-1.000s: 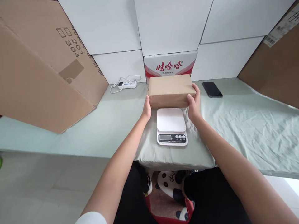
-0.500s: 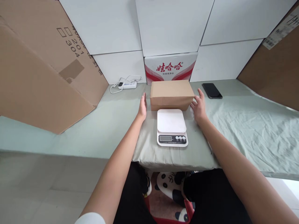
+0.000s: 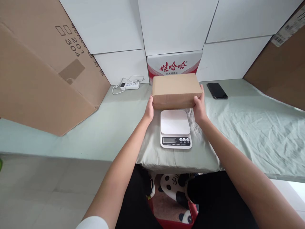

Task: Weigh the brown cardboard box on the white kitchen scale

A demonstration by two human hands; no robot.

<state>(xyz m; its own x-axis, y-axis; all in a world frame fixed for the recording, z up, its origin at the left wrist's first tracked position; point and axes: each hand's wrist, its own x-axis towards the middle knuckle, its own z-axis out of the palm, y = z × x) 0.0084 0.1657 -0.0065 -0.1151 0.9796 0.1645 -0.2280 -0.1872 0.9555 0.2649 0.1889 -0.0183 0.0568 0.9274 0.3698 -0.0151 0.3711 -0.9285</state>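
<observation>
A plain brown cardboard box (image 3: 175, 89) is held between both hands, just behind and slightly above a white kitchen scale (image 3: 175, 128). My left hand (image 3: 149, 110) presses its left end and my right hand (image 3: 199, 106) grips its right end. The scale's weighing plate is bare, and its display and buttons face me. Everything rests on a table covered with a pale green cloth (image 3: 250, 127).
A red-and-white printed carton (image 3: 175, 65) stands against the white wall behind the box. A black phone (image 3: 216, 91) lies to the right, a white power strip (image 3: 130, 85) to the left. Large brown cardboard sheets (image 3: 45, 66) lean at both sides.
Half a second ago both hands were off the box, which sat on the cloth. Now they grip its ends again and it is raised slightly toward me.
</observation>
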